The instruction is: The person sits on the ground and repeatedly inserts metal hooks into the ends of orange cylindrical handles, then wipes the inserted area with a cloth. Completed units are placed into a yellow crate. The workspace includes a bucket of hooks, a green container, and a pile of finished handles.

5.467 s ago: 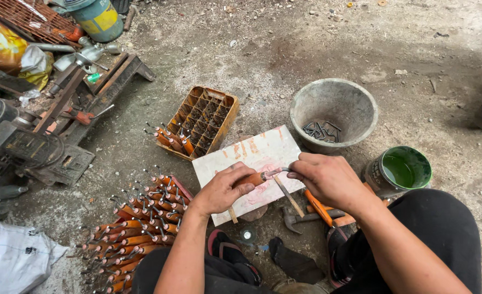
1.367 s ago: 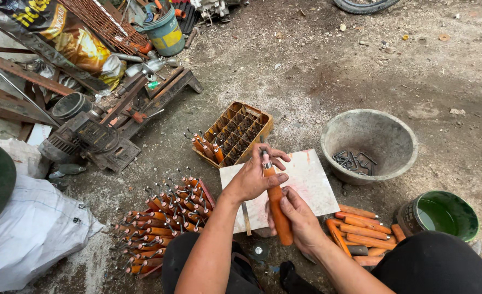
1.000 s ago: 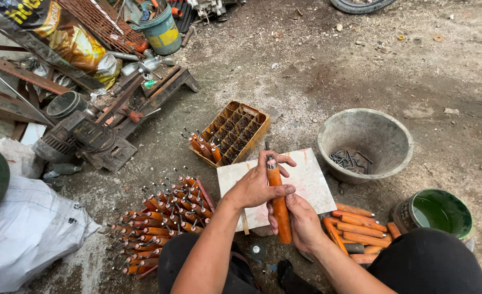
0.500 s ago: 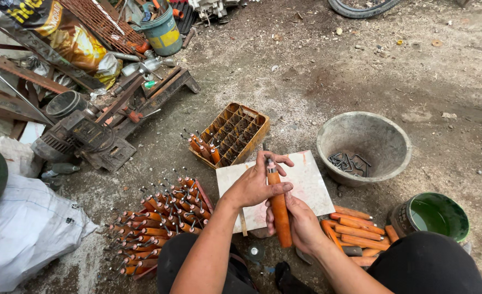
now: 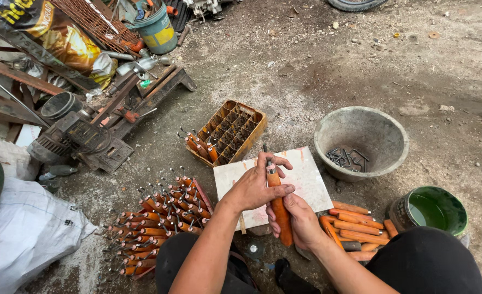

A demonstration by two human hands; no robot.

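Left hand [image 5: 254, 188]: clasps top of the orange handle [image 5: 279, 209]
Right hand [image 5: 301, 220]: wrapped round its lower end
Beneath: white board [image 5: 306, 179]

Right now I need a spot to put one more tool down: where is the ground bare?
Bare dirt lies beyond the grey basin and compartment crate. The white board has a free right part. Crowded: finished tools left, orange handles right, hands between.

A crumpled yellow-and-black printed sack [image 5: 61, 41] lies top left, perhaps a feed bag.
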